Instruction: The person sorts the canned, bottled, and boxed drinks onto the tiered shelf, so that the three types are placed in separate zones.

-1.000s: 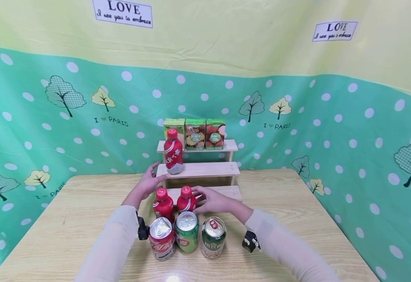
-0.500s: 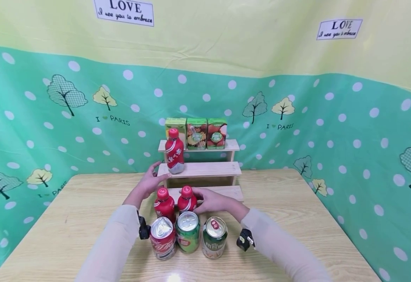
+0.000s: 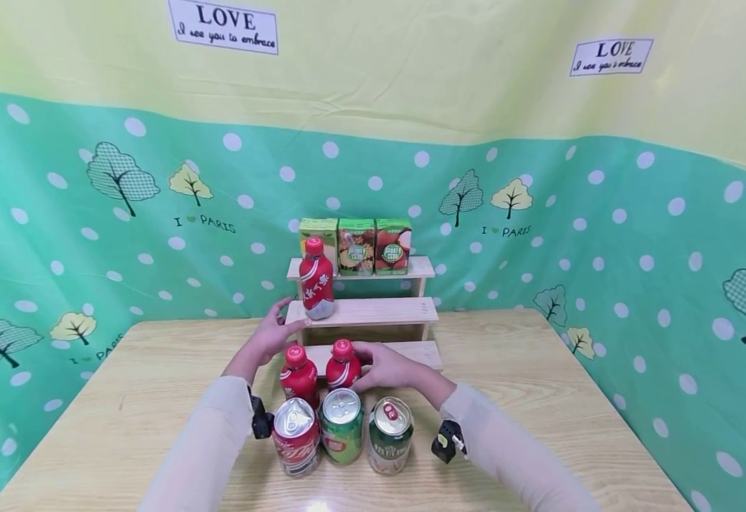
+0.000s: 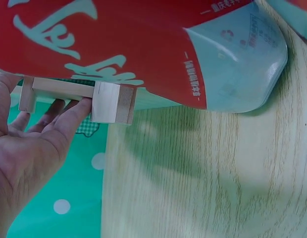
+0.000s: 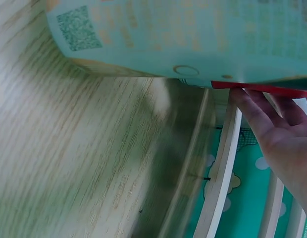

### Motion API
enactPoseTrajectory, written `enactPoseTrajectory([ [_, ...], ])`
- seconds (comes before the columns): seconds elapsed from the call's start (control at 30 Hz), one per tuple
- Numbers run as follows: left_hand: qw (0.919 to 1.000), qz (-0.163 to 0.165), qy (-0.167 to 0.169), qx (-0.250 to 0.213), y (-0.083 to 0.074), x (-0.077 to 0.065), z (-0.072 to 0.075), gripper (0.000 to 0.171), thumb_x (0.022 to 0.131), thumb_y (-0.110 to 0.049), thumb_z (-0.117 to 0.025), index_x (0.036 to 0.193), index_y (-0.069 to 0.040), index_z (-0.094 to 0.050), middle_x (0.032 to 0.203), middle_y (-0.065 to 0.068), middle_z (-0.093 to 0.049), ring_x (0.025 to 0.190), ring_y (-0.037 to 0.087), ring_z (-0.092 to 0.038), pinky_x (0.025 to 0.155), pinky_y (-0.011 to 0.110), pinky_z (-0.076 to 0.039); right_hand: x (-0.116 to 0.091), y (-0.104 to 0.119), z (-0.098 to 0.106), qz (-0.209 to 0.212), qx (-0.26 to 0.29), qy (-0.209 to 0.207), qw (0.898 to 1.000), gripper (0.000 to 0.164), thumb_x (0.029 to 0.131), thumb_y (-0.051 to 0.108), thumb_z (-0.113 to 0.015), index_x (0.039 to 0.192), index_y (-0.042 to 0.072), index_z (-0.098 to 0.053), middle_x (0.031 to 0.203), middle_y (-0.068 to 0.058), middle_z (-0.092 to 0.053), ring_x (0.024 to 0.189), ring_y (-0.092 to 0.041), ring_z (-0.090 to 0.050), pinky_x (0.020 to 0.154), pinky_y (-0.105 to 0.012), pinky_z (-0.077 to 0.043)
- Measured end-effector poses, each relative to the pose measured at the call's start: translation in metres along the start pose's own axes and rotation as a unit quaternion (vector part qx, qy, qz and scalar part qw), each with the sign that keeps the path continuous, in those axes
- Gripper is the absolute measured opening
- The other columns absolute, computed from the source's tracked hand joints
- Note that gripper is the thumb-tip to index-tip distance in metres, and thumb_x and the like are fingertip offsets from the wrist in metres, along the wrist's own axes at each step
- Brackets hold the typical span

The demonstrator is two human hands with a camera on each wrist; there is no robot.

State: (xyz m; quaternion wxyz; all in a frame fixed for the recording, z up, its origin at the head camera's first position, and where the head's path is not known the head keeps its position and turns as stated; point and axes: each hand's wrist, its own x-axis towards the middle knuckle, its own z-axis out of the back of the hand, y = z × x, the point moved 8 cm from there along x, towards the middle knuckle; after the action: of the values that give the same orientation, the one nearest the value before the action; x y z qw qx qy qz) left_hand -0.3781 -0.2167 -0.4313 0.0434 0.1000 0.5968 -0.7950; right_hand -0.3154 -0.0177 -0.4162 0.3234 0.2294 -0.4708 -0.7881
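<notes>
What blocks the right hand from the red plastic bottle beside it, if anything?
Nothing visible: the right hand curves round the red plastic bottle from its right. The middle green metal can stands in front, hiding the bottle's lower part.

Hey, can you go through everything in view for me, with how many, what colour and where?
Drink cartons: 3, green-topped with printed fronts, top shelf
Red bottles: 3, red; one on the middle shelf's left end, two lower down, bases hidden
Red can: 1, red, table, left of the can row
Green can: 1, green, middle of the row
Dark green can: 1, dark green, right of the row
Wooden rack: 1, pale wood, back of the table
Table: 1, light wood, under everything
Backdrop: 1, yellow over dotted green, behind
Wrist devices: 2, black, one per wrist
Sleeves: 2, off-white, both arms
Left hand: 1, bare, at the rack's left end
Right hand: 1, bare, around the right lower bottle
</notes>
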Motion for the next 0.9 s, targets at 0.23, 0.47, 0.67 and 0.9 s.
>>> enactPoseTrajectory([
  [0.23, 1.0, -0.001, 0.002, -0.004, -0.001, -0.001, 0.0, 0.086, 0.09, -0.033, -0.061, 0.151, -0.02, -0.002, 0.154, 0.027, -0.004, 0.14, 0.047, -0.012, 0.103, 0.056, -0.04, -0.01, 0.011, 0.012, 0.001, -0.006, -0.03, 1.0, 0.061, 0.073, 0.015, -0.078, 0.128, 0.022, -0.052, 0.119, 0.001, -0.061, 0.116, -0.015, -0.054, 0.101, -0.036, -0.046],
  [0.47, 0.9999, -0.008, 0.0, -0.01, -0.001, 0.0, 0.0, 0.084, 0.091, -0.031, -0.06, 0.151, -0.018, -0.003, 0.154, 0.028, -0.003, 0.14, 0.048, -0.011, 0.104, 0.056, -0.039, -0.021, 0.028, 0.034, 0.01, -0.01, -0.078, 0.997, 0.063, 0.075, 0.016, -0.078, 0.131, 0.02, -0.05, 0.121, -0.003, -0.06, 0.115, -0.02, -0.054, 0.093, -0.034, -0.052],
  [0.67, 0.9999, -0.008, 0.0, -0.009, -0.002, -0.001, 0.0, 0.085, 0.09, -0.032, -0.061, 0.151, -0.019, -0.003, 0.154, 0.027, -0.004, 0.141, 0.047, -0.011, 0.104, 0.056, -0.038, -0.025, 0.044, 0.061, 0.003, -0.008, -0.143, 0.99, 0.062, 0.075, 0.018, -0.078, 0.131, 0.018, -0.05, 0.121, -0.003, -0.06, 0.112, -0.02, -0.056, 0.092, -0.035, -0.053],
  [0.9, 1.0, -0.005, -0.001, -0.002, -0.005, -0.005, -0.002, 0.085, 0.091, -0.032, -0.06, 0.151, -0.019, -0.002, 0.154, 0.027, -0.005, 0.141, 0.047, -0.011, 0.104, 0.057, -0.037, -0.028, 0.058, 0.092, -0.025, -0.013, -0.235, 0.971, 0.07, 0.075, 0.023, -0.079, 0.136, 0.019, -0.045, 0.124, -0.007, -0.058, 0.114, -0.024, -0.054, 0.091, -0.04, -0.054],
])
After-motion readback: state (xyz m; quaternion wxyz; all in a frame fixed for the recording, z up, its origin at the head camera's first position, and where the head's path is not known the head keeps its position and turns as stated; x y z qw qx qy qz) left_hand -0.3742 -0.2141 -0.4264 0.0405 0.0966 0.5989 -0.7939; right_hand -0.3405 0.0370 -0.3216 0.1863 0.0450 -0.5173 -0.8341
